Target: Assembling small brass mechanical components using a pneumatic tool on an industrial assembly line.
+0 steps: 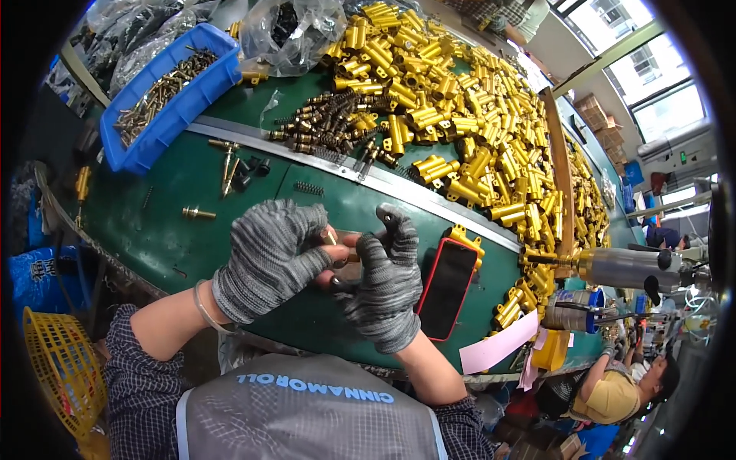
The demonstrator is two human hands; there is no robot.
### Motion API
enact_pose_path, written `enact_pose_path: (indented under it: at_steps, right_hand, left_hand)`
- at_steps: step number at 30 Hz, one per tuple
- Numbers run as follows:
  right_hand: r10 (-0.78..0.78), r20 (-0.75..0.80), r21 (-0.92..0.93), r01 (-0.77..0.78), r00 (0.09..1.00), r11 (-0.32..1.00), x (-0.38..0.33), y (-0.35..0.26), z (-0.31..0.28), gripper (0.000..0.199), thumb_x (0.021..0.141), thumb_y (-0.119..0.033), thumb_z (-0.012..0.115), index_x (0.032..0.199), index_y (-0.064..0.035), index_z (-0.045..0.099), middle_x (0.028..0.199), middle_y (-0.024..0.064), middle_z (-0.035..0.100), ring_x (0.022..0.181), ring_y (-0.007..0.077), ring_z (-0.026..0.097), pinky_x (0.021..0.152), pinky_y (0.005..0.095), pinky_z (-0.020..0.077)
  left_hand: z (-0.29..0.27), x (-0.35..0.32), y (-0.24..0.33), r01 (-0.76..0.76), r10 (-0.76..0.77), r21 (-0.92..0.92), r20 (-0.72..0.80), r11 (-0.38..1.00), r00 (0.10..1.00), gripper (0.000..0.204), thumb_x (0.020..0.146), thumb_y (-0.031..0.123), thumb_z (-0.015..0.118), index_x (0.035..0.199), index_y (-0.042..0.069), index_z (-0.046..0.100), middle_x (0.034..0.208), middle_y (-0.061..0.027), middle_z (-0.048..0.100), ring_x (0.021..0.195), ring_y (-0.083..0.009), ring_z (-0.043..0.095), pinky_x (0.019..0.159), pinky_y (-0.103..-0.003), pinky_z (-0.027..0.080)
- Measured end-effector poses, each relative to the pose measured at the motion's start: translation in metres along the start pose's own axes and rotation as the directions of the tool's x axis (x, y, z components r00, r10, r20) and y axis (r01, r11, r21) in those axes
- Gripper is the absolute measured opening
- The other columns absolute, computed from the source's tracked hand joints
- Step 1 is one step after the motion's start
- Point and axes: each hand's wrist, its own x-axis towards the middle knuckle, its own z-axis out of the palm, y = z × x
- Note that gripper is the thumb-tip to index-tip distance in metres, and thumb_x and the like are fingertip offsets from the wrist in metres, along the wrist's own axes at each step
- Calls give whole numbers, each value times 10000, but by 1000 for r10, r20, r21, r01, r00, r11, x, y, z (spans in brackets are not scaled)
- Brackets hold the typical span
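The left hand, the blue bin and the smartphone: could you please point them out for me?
Left hand (266,258): head view, back of the grey glove.
Blue bin (190,112): head view, near side wall.
Smartphone (446,288): head view, dark screen.

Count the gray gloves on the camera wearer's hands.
2: the left glove on the left hand, the right glove on the right hand; neither is fully hidden.

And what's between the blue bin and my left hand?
In the head view, a metal strip, then brass-coloured pins and black pieces, lie between the blue bin and left hand.
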Motion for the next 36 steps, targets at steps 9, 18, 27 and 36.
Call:
enact_pose_path:
  at_steps: [9, 18, 27, 36]
  right_hand:
    - [-14, 17, -56, 15, 1000, 998, 4, -11, 0, 422, 552, -175, 721, 914, -42, 549, 1128, 174, 468, 915, 315, 529, 741, 375, 463]
    - [-141, -72, -247, 119, 987, 962, 5, -12, 2, 412, 572, -190, 702, 919, -29, 548, 1102, 163, 475, 845, 305, 537, 696, 397, 461]
    - [-278, -69, -285, 248, 958, 926, 7, -2, -4, 462, 578, -192, 710, 976, -25, 544, 1110, 165, 474, 832, 303, 537, 630, 378, 455]
    - [299, -23, 779, -171, 954, 604, 22, 14, -40, 548, 733, -134, 656, 1232, -79, 436, 1166, 83, 478, 792, 135, 488, 627, 274, 433]
  left_hand:
    - [0, -1, -5, -97, 101, 90, -40, 991, 994, 237, 655, 295, 695, 686, 90, 582, 595, -95, 525, 596, -266, 516, 544, -371, 394]
    - [1, 3, -4, -69, 70, 49, -22, 996, 997, 241, 652, 308, 695, 669, 94, 585, 604, -92, 533, 600, -263, 523, 547, -371, 398]
    - [1, 3, -4, -29, 27, 58, 34, 998, 999, 235, 707, 307, 655, 723, 91, 567, 603, -82, 556, 601, -255, 554, 541, -356, 418]
    - [-1, 4, 6, 149, -146, -20, 120, 989, 982, 134, 740, 161, 636, 748, 49, 563, 646, -101, 600, 596, -229, 601, 540, -298, 456]
